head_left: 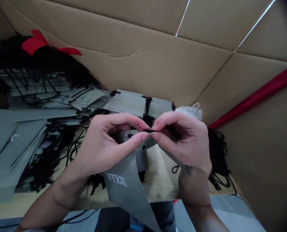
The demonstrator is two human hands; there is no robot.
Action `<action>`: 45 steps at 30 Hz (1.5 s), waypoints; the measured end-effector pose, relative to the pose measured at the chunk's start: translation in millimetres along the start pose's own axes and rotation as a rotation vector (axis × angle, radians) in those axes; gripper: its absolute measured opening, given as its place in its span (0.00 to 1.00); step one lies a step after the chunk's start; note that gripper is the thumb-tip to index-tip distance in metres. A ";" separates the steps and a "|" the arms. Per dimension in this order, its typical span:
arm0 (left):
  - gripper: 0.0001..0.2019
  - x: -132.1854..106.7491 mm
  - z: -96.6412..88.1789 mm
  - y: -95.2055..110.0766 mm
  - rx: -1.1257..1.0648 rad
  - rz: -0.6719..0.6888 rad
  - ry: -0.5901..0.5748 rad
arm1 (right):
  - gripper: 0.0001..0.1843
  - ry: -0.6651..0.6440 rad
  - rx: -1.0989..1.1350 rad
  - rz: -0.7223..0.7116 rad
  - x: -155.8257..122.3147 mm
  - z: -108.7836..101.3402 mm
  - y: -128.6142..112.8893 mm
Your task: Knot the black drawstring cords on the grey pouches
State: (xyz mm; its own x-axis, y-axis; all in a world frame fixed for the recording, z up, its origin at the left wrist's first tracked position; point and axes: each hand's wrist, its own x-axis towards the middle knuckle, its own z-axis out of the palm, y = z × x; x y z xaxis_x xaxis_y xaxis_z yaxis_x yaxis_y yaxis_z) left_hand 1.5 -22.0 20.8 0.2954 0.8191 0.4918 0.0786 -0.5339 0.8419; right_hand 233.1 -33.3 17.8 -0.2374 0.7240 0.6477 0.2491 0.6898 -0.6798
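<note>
A grey paper bag with white lettering hangs between my hands over the wooden table. My left hand pinches its top edge between thumb and forefinger. My right hand pinches the tip of a black cord right at that edge, fingertips of both hands nearly touching. The rest of the cord loops down behind my right wrist.
Stacks of flat grey bags lie at the left, another stack straight ahead. A heap of black cords spreads between them, more cords at the right. Cardboard walls enclose the table. A red bow sits at the far left.
</note>
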 end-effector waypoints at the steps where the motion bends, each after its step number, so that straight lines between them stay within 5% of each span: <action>1: 0.04 -0.2 0.2 -0.1 0.000 0.015 0.001 | 0.04 0.000 -0.010 0.012 -0.3 0.4 -0.5; 5: 0.06 0.1 0.9 -1.5 0.021 0.047 0.022 | 0.07 -0.002 -0.025 0.055 -2.9 1.0 -3.2; 9: 0.06 1.8 1.5 -3.8 0.026 0.044 0.055 | 0.21 -0.114 -0.030 0.070 -6.8 -5.1 -5.8; 13: 0.05 3.2 1.1 -4.8 0.008 -0.002 0.082 | 0.14 -0.177 -0.125 0.068 -6.7 -15.8 -5.3; 18: 0.05 2.5 0.2 -5.5 -0.022 -0.001 0.085 | 0.19 -0.226 -0.110 0.081 -7.0 -20.1 0.9; 23: 0.06 1.6 0.7 -6.3 -0.012 0.008 0.102 | 0.08 -0.102 -0.037 0.115 -10.6 -15.8 3.9; 28: 0.05 1.0 0.6 -4.4 0.027 0.014 0.124 | 0.22 -0.048 -0.227 -0.034 -9.5 -16.6 -3.6; 33: 0.05 1.6 -1.1 -3.4 0.022 -0.008 0.137 | 0.17 0.009 -0.205 0.007 -11.4 -9.8 2.9; 40: 0.05 1.5 2.5 -1.7 -0.030 -0.067 0.128 | 0.14 0.154 -0.385 -0.530 -2.1 2.3 12.2; 45: 0.05 0.4 4.2 1.8 -0.034 -0.096 0.146 | 0.10 0.186 -0.444 -0.686 5.1 4.6 12.3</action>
State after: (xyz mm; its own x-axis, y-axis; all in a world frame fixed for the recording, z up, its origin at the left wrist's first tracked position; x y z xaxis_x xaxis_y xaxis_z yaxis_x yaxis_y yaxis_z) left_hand 5.8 -23.5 21.6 0.1468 0.8889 0.4340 0.0664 -0.4466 0.8923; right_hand 230.6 -21.1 11.2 -0.3217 0.1046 0.9411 0.4615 0.8851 0.0594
